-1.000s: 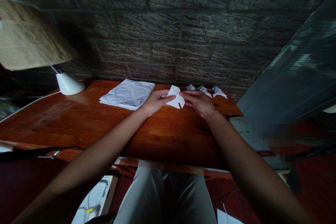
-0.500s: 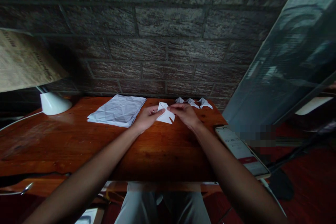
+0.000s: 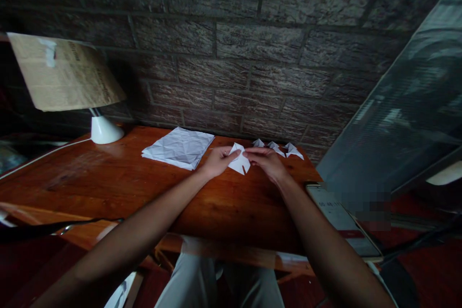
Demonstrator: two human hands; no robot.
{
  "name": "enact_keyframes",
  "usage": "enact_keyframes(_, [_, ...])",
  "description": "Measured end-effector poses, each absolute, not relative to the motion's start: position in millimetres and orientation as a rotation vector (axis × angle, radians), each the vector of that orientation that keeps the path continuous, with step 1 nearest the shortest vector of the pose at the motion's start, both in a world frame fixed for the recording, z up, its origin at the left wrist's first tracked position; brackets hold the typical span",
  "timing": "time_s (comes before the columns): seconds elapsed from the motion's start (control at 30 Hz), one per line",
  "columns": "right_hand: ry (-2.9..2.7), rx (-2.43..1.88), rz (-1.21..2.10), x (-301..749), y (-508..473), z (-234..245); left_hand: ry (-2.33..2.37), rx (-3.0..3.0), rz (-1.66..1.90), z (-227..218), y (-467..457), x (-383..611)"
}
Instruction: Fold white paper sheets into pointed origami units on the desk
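A small folded piece of white paper (image 3: 238,165) is held up over the wooden table, with a slit in its lower edge. My left hand (image 3: 218,161) pinches its left side, thumb on the front face. On the other side, my right hand (image 3: 266,160) grips the upper right edge between thumb and fingers. Behind my right hand stand three small folded paper pieces (image 3: 294,150) in a row by the wall. Left of my hands lies a stack of creased white paper sheets (image 3: 179,148).
A lamp (image 3: 105,130) with a paper-like shade stands at the table's (image 3: 97,183) back left, its white cord running left. A phone (image 3: 342,221) showing a timer lies at the right edge. The brick wall (image 3: 231,82) rises directly behind the table.
The camera view has turned to the left, so the scene sits further right. The folded paper is tilted a little differently, with both hands still on it.
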State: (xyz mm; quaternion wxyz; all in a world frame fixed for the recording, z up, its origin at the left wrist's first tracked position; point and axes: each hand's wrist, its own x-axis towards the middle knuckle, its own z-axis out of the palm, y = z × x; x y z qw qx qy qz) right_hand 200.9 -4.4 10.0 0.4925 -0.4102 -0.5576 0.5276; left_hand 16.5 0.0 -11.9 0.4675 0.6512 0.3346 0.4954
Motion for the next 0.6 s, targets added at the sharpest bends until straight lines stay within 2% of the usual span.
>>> enact_keyframes(0.13, [-1.373,-0.996,1.266,199.9,-3.0,8.5,0.787,1.702,1.209,-15.3,1.1,15.6])
enact_keyframes(0.37, [-1.358,-0.999,1.249,200.1,-0.2,7.0,0.657,1.524,1.090,-12.4,3.4,12.7])
enact_keyframes(0.6, [-1.412,-0.953,1.365,202.9,0.9,6.1,0.690,1.489,1.130,-13.5,3.2,14.0])
